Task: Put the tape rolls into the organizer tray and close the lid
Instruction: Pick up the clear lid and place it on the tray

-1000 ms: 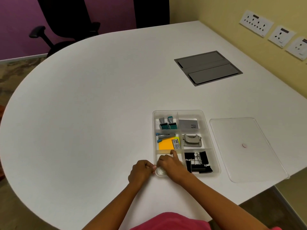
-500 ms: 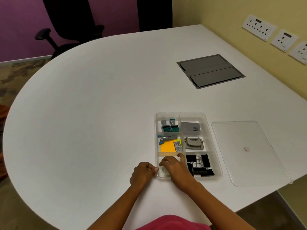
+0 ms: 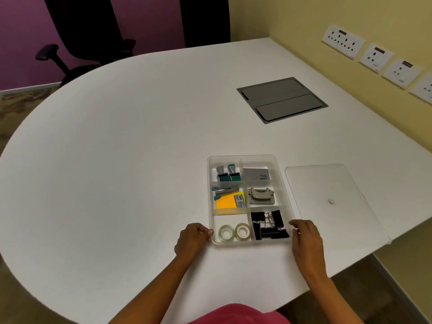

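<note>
Two clear tape rolls [image 3: 233,232] lie side by side in the near-left compartment of the clear organizer tray [image 3: 278,163]. My left hand [image 3: 192,238] is curled against the tray's near-left corner, gripping its rim. My right hand [image 3: 305,235] hovers by the tray's near-right corner with fingers apart and nothing in it. The clear lid [image 3: 332,183] lies flat on the table just right of the tray, with a small pink dot near its middle.
The tray also holds black binder clips [image 3: 268,224], an orange sticky-note pad [image 3: 226,203], a stapler, a hole punch [image 3: 260,195], stamps and a grey card. A grey cable hatch [image 3: 281,99] is set in the white table [image 3: 117,160]. An office chair stands beyond the far edge.
My right hand has lifted out of the near-left compartment and moved right to the tray's near-right corner, uncovering the two tape rolls. My left hand has stayed at the near-left corner.
</note>
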A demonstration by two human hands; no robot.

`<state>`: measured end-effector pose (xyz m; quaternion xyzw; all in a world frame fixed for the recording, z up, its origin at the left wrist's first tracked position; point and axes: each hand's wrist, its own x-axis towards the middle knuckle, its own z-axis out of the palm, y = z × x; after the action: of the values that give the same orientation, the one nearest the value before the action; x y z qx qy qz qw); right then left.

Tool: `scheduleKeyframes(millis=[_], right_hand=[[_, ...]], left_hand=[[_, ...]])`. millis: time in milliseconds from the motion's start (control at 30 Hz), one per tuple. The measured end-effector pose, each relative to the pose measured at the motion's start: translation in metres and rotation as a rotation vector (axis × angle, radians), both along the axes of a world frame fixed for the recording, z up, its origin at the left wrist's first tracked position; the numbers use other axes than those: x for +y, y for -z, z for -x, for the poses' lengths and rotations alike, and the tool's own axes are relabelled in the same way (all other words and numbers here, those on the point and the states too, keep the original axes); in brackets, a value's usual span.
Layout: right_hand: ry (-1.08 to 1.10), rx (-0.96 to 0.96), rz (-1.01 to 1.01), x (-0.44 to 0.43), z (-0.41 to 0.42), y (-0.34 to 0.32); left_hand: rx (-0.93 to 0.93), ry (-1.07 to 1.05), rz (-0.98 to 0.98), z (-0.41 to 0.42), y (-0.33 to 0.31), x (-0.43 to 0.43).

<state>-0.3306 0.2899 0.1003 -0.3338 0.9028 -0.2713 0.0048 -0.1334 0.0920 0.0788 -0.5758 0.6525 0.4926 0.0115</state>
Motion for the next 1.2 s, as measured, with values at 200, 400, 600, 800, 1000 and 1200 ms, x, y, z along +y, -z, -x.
scheduleKeyframes(millis=[200,400,600,800,1000,1200], right_hand=[[0.249,-0.198,-0.172,0.028,0.026,0.019],[0.185,-0.16,-0.346,0.034,0.025,0.032],[0.245,-0.058,-0.518,0.036,0.03,0.031],[0.182,-0.065,-0.544,0.03,0.042,0.018],[0.158,0.136,-0.279,0.011,0.043,-0.022],[0.171,0.264,0.152,-0.005,0.03,-0.087]], left_hand=[[-0.008,-0.007,0.017,0.001,-0.003,0.004],[-0.003,-0.013,0.025,0.0,-0.006,0.006],[-0.002,-0.027,0.032,0.0,-0.008,0.008],[0.005,-0.02,0.022,0.001,-0.01,0.009],[-0.001,-0.01,0.032,0.0,-0.014,0.01],[-0.031,0.021,0.054,0.0,-0.017,0.009]])
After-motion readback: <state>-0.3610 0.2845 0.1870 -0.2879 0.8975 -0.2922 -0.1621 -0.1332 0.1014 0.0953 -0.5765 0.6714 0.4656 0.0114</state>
